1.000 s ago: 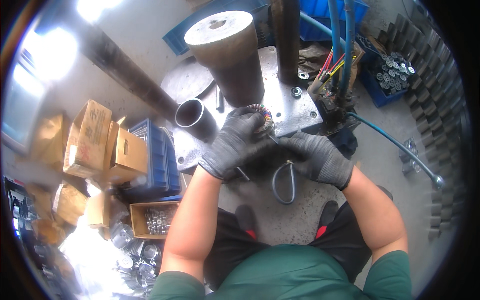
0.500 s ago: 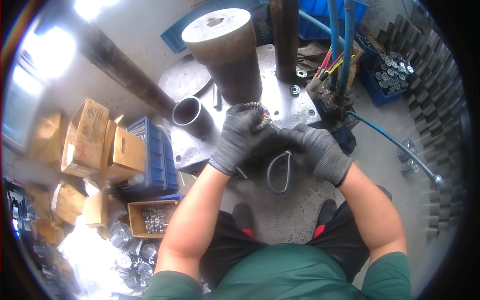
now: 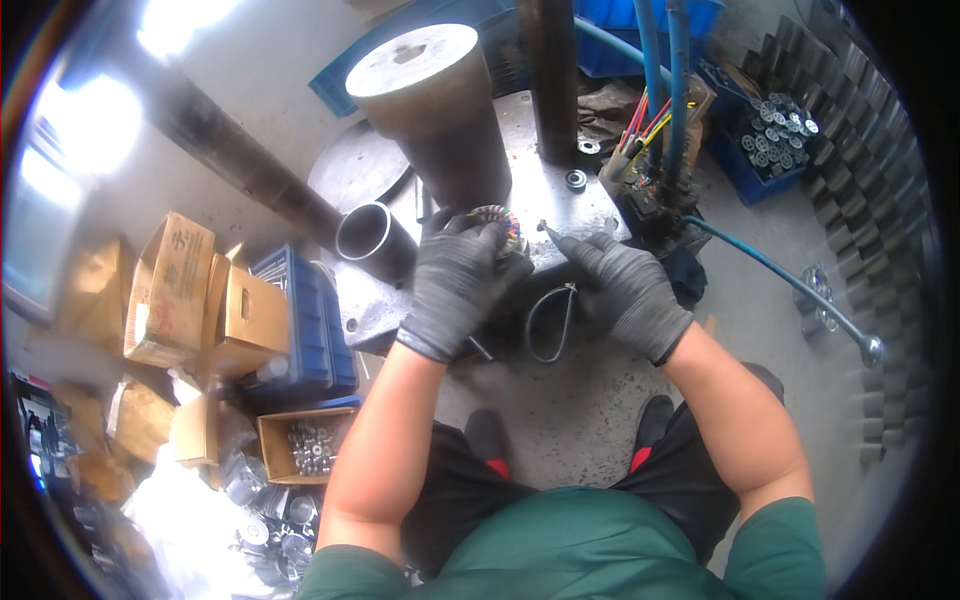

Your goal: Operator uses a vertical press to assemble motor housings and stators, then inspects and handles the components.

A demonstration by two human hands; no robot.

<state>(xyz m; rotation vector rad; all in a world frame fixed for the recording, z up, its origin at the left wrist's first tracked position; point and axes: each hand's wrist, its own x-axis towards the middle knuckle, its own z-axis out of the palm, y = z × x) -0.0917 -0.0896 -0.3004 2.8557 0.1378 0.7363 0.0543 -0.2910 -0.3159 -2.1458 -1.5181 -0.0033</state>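
Observation:
My left hand (image 3: 455, 270), in a grey work glove, is closed round a ring-shaped wound coil (image 3: 500, 222) with coloured wires along its rim. Much of the coil is hidden by the glove. My right hand (image 3: 630, 290), gloved alike, is apart from the coil, its index finger stretched out over the metal plate (image 3: 560, 205). A small dark spot or piece (image 3: 541, 226) lies at that fingertip; which it is I cannot tell. Behind the coil stands a thick steel cylinder (image 3: 455, 150), and left of it an open tube (image 3: 375, 240). A dark cable loop (image 3: 530, 325) hangs below the plate's near edge.
Dark columns (image 3: 550, 80) rise from the plate, which bears a small metal ring (image 3: 576, 180). Blue hoses (image 3: 680, 110) stand to the right. Cardboard boxes (image 3: 170, 290), a blue crate (image 3: 310, 320) and metal parts (image 3: 270, 520) crowd the left. A blue bin (image 3: 750, 175) holds metal parts.
My right hand has drawn away from the coil, and its index finger now reaches out over the plate. My left hand has shifted slightly left and down with the coil.

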